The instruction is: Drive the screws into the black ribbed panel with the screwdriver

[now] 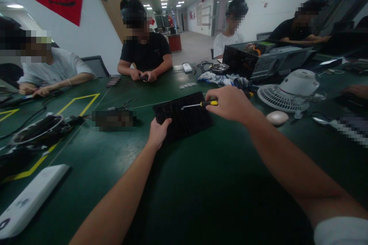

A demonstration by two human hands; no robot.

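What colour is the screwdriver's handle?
The handle is black and yellow; the head view shows it best.

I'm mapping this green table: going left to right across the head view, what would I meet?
Long white box-like object → bare left hand → metal-shafted yellow-and-black screwdriver → round white plastic fan.

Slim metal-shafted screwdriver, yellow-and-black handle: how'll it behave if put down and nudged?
The screwdriver is probably stiff: its shaft looks straight. Likely handle-heavy, since the handle is clearly thicker than the shaft. It might roll if nudged, as the handle looks roundish, though the right hand hides part of it.
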